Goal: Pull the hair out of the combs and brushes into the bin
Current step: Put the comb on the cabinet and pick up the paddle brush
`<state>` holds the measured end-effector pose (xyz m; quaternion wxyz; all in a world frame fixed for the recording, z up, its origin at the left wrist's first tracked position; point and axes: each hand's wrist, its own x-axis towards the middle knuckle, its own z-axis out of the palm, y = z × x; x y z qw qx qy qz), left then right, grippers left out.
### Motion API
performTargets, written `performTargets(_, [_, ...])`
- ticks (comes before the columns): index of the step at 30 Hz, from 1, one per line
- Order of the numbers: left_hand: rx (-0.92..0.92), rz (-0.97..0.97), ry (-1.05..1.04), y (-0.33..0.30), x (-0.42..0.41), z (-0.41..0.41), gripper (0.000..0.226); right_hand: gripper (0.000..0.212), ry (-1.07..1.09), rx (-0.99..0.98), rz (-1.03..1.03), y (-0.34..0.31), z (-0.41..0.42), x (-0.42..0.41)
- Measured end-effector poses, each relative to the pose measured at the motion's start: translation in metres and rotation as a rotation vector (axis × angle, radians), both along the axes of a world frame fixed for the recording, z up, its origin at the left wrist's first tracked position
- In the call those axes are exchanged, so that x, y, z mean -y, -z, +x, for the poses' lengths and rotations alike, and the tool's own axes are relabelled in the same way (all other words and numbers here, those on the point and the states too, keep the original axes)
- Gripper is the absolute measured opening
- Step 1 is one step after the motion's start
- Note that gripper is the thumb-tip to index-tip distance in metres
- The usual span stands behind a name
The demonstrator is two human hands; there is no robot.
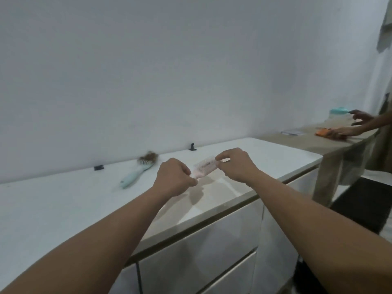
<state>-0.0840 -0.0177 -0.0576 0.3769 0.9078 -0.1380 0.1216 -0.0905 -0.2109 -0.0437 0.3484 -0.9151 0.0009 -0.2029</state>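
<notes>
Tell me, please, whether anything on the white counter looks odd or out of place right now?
Only the blue brush lying near the wall: a brown clump of hair is tangled in its bristles, not yet pulled out. The pink brush, held between the left hand and right hand, looks clean.

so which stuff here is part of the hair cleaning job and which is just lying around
Part of the job:
- pink brush, held between left hand and right hand
- blue brush, with a hair clump at its head

Lying about:
- two small dark objects by the wall
- orange cloth and teal-lidded container on the side table, near another person's hands

No bin in view.
</notes>
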Motion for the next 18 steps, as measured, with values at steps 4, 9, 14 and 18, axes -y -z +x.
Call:
performTargets(4, [0.004, 0.017, -0.079, 0.006, -0.024, 0.012, 0.011, 0.026, -0.060, -0.028, 0.021, 0.011, 0.032, -0.029])
performTargets(9, [0.008, 0.077, -0.182, 0.007, -0.042, 0.030, 0.024, 0.035, -0.123, -0.077, -0.014, 0.022, 0.064, -0.056])
performTargets(14, [0.016, 0.129, -0.238, 0.010, -0.048, 0.044, 0.029, 0.034, -0.144, -0.073, 0.027, 0.025, 0.086, -0.074])
performTargets(18, [-0.007, 0.096, -0.265, 0.007, -0.056, 0.050, 0.040, 0.034, -0.133, -0.057, -0.014, 0.021, 0.099, -0.085])
